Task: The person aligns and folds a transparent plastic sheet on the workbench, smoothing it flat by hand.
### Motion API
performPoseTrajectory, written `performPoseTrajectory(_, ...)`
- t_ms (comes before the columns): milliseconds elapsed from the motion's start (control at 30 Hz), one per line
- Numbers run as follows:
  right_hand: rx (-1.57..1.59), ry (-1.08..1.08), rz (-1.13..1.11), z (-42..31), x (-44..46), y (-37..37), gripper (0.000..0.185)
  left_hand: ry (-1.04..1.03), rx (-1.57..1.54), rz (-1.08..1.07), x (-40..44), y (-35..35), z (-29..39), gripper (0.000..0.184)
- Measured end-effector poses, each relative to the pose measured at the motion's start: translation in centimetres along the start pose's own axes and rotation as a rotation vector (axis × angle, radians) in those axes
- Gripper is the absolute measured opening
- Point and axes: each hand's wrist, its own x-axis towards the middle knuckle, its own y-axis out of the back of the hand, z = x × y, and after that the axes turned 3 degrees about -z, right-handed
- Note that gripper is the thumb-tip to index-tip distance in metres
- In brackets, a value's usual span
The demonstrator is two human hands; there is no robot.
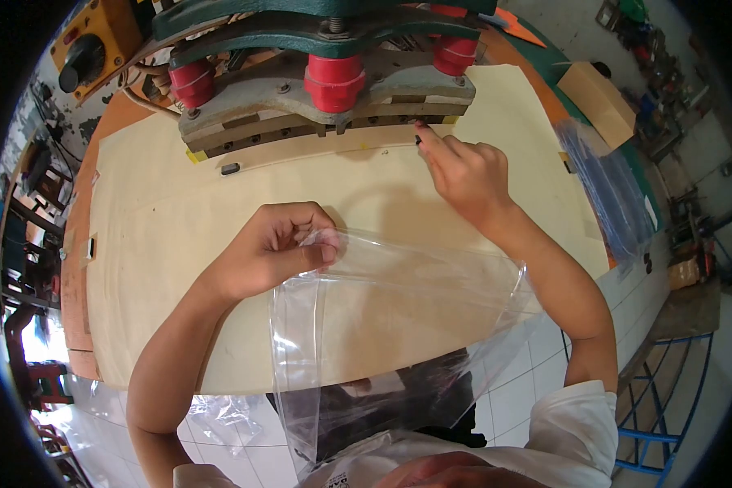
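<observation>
While a machine blocks the back, a carton lies at right

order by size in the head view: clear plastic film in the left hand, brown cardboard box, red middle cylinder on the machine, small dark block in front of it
1. Clear plastic film, largest
2. Brown cardboard box and red middle cylinder: too close to rank
3. Small dark block, smallest

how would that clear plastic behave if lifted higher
The clear plastic is probably floppy: it creases and drapes from the left hand. It looks thin, so likely light. Its glossy sheen suggests it may be slippery.
</observation>
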Motion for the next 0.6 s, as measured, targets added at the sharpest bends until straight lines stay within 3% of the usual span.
performPoseTrajectory(433,0.121,-0.035,0.006,-0.01,-0.10,-0.25,0.029,-0.008,-0.016,-0.001,0.08,-0.21,0.11,0.013)
performPoseTrajectory(600,0.225,0.072,0.066,0.24,-0.01,-0.59,0.013,0.008,-0.016,0.004,-0.02,-0.14,0.18,0.014)
